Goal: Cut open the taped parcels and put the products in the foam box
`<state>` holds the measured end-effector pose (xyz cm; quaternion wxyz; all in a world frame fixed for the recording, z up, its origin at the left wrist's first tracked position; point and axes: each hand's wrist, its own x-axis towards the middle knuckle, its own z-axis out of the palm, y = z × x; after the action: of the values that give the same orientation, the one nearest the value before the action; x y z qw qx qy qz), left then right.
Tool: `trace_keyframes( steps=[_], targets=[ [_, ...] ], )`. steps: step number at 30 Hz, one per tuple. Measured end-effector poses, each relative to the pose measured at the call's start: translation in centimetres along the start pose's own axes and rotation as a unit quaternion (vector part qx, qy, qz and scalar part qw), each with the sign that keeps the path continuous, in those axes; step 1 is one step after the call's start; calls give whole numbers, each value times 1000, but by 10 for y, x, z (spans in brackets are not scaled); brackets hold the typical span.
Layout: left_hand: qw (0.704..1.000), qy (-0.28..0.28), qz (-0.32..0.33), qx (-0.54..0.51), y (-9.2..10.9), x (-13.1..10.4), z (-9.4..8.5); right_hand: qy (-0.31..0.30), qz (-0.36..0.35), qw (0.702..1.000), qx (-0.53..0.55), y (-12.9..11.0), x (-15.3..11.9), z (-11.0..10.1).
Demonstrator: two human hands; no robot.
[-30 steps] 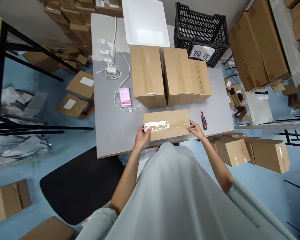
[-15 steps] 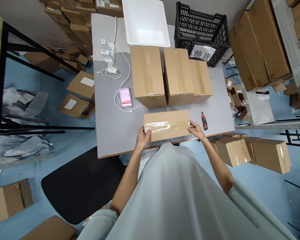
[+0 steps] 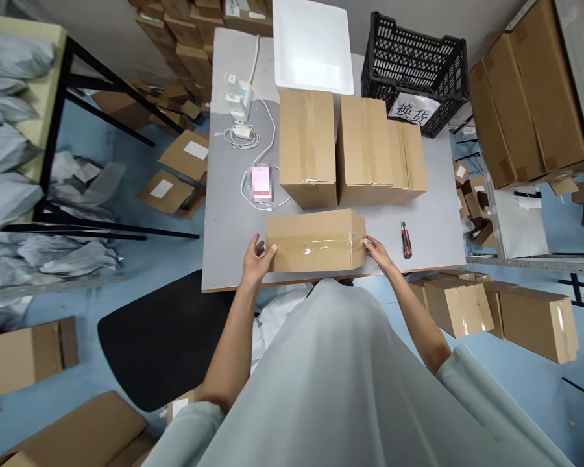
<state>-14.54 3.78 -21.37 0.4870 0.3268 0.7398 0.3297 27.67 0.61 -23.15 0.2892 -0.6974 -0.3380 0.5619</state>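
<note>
At six o'clock on the grey rectangular tabletop (image 3: 233, 246), a long brown cardboard box with glossy clear tape (image 3: 316, 241) lies crosswise. Left hand (image 3: 259, 261) grips its nine o'clock end, thumb on top; right hand (image 3: 378, 251) pinches its three o'clock end.

cardboard box (image 3: 311, 250) | brown, oblong, closed | glossy clear tape lengthwise | lying near table's (image 3: 228, 227) front edge

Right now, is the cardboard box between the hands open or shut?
Shut on the sides in view: shiny tape runs along the cardboard box and no flap stands up. Its underside is hidden.
</note>
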Motion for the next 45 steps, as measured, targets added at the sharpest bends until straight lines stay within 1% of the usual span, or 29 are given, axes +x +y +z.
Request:
trace_keyframes(
  steps=[2,3,4,5,6,7,8,10,12,14,16,19,21,23,26,28,30,32,35,37,39,42,44,45],
  targets=[
    [996,33,73,38,10,-10,-3,-16,-12,1000,14,-6,0,10],
    [991,38,119,57,17,-19,-1,-23,-20,999,19,-10,0,14],
    [983,33,164,75,24,-32,4,-30,-28,999,23,-13,-1,17],
    [976,16,201,84,31,-47,11,-37,-34,998,23,-16,-3,20],
    [971,-22,221,84,39,-63,20,-44,-39,998,21,-19,-5,22],
    [968,-61,228,82,46,-80,30,-52,-43,998,20,-22,-7,24],
    [967,-84,225,85,53,-95,39,-59,-49,997,18,-25,-9,26],
    [968,-88,213,98,64,-118,55,-70,-70,995,13,-31,-15,29],
    [971,-82,200,105,70,-128,62,-73,-106,992,1,-38,-22,28],
    [973,-87,192,94,73,-128,61,-63,-138,988,-19,-47,-31,23],
    [974,-101,190,67,75,-122,57,-47,-153,986,-38,-56,-39,14],
    [977,-122,173,15,76,-115,51,-20,-149,986,-66,-71,-55,1],
    [979,-131,154,-16,76,-112,50,-7,-149,985,-82,-81,-68,-3],
    [979,-142,140,-41,75,-108,49,4,-159,982,-99,-90,-83,-2],
    [978,-161,114,-60,72,-100,50,30,-183,975,-124,-101,-100,7],
    [979,-165,106,-61,70,-94,52,47,-192,971,-138,-106,-104,12],
    [978,-162,115,-58,70,-89,56,56,-192,969,-144,-109,-102,12],
    [978,-156,127,-53,71,-86,61,58,-190,970,-142,-109,-97,10],
    [979,-152,128,-50,72,-86,65,61,-196,970,-130,-104,-92,6],
    [979,-152,126,-53,70,-85,65,60,-198,972,-113,-97,-91,7],
    [978,-154,129,-51,66,-83,61,56,-196,975,-85,-88,-88,8],
    [976,-172,126,-39,58,-73,44,33,-170,985,-27,-69,-76,6],
    [975,-187,113,-28,53,-62,26,28,-132,991,6,-56,-61,1],
    [976,-185,110,-25,51,-55,15,31,-104,994,15,-49,-53,-1]
  ],
)
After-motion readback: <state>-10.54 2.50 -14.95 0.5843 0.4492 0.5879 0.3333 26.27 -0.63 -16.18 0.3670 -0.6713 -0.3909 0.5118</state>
